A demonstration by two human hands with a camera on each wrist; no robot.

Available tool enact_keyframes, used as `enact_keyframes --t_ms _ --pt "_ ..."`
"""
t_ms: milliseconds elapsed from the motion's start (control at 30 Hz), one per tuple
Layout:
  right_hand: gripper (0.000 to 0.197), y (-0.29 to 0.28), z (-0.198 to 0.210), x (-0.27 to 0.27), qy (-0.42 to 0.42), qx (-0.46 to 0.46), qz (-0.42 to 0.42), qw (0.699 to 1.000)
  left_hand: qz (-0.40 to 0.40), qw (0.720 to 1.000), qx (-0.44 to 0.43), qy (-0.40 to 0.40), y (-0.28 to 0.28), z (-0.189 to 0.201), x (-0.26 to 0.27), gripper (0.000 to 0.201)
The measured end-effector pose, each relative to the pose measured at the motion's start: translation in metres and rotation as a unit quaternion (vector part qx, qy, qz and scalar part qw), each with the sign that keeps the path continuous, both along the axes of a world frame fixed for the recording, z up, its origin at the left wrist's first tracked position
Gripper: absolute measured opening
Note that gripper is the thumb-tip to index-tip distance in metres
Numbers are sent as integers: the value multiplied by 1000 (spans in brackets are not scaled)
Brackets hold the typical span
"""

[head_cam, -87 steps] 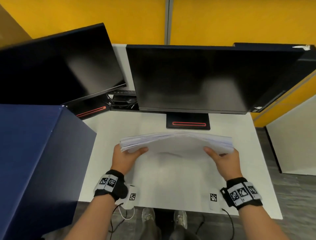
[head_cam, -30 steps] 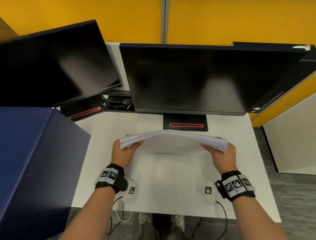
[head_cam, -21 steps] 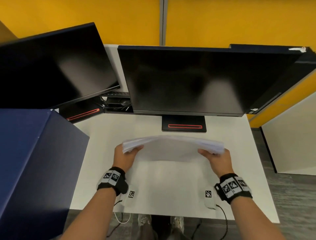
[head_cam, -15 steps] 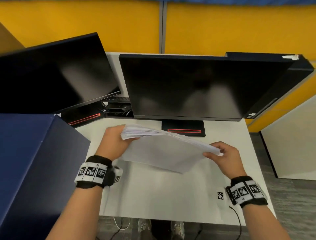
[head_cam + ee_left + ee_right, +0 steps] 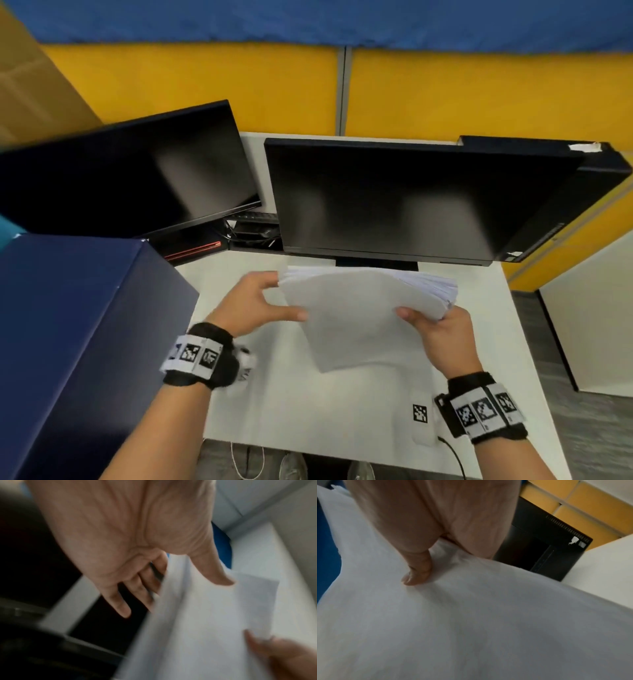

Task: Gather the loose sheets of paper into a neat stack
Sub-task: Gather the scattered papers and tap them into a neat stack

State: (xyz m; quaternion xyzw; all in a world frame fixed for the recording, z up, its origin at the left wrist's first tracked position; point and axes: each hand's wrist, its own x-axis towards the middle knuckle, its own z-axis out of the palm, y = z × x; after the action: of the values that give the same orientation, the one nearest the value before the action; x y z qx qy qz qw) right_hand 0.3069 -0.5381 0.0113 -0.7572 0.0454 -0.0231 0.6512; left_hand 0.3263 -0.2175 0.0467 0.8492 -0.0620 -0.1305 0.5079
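A thick stack of white paper [image 5: 359, 308] hangs in the air over the white desk [image 5: 308, 411], tilted steeply with one corner pointing down. My left hand [image 5: 274, 301] holds its left edge, thumb on the near face and fingers [image 5: 123, 609] stretched behind. My right hand [image 5: 428, 322] grips the right edge, where the sheet ends fan out slightly. In the right wrist view the thumb [image 5: 416, 574] presses into the paper [image 5: 471, 615] and the fingers are hidden under it. In the blurred left wrist view my left hand [image 5: 180, 588] meets the paper [image 5: 205, 615].
Two dark monitors [image 5: 394, 205] [image 5: 137, 178] stand at the back of the desk. A tall dark blue box [image 5: 68, 342] crowds the left side. A black computer case [image 5: 589, 192] sits at the right, with yellow partition panels [image 5: 479, 92] behind it.
The stack, held level by both ends a second ago, has swung up on its left side and turned so one corner hangs down. My left hand rose with it.
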Motion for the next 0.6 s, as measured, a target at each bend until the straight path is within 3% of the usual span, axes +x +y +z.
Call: enact_keyframes --t_ms 67,167,267,467,600 --pt "33 4 -3 -2 -4 12 -1 1000 53 990 -131 -3 -28 -20 -11 58" --pt "35 8 -11 -6 -18 16 4 1000 173 960 -217 -39 -61 -34 -19 38" --pt "32 -2 -30 -9 -1 14 9 1000 201 955 -212 -58 -66 -52 -18 34" --pt "46 1 -81 -10 102 22 5 995 210 957 -194 51 -76 -114 -18 48" --pt "47 6 -93 -3 125 40 -21 991 217 957 -172 85 -71 -142 -17 43"
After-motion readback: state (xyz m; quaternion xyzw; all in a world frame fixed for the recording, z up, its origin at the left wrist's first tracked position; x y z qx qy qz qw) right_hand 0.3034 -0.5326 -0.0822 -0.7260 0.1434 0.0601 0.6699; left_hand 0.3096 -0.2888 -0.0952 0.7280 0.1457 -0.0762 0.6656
